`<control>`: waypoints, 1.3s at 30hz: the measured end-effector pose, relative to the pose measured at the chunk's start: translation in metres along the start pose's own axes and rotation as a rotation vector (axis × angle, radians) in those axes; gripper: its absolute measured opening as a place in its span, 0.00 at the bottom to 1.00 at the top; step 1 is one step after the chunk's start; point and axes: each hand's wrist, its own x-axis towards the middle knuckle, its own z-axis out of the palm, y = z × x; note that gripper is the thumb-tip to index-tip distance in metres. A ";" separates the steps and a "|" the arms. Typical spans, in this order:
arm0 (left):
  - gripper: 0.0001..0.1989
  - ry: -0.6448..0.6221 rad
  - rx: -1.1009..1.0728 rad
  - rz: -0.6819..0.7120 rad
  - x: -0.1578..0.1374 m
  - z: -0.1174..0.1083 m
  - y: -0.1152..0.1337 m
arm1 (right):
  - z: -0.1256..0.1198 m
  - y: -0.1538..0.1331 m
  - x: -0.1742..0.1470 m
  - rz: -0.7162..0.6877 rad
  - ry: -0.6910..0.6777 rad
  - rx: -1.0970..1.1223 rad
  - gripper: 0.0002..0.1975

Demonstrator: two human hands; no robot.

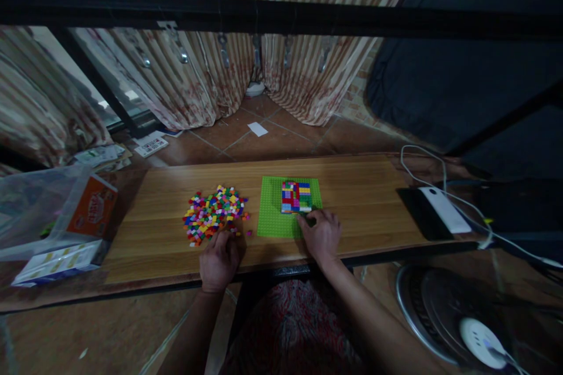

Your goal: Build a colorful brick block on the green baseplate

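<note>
Green baseplate (271, 224) bears bricks (296, 197) beside the right hand (323, 235), grip loosely curled.

A broad way across the tabletop (369, 202) was left open between the right hand (323, 236) and the dark pad (417, 212), while only a narrow gap, pinched by stray pieces, was left between the brick pile (215, 211) and the green baseplate (269, 220). The pile's near edge was blocked by the left hand (219, 259), the baseplate's near right corner by the right. Low passage over the baseplate was obstructed by the brick build (296, 197)
</note>
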 end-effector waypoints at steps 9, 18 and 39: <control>0.07 0.003 0.012 0.003 0.001 0.000 0.000 | 0.000 0.003 0.000 0.002 0.020 -0.011 0.14; 0.08 -0.004 -0.002 -0.003 -0.001 0.001 -0.002 | 0.003 -0.002 0.003 0.035 0.042 0.003 0.10; 0.07 0.064 0.021 0.079 0.001 0.000 -0.003 | -0.008 0.017 0.017 0.096 0.008 0.744 0.11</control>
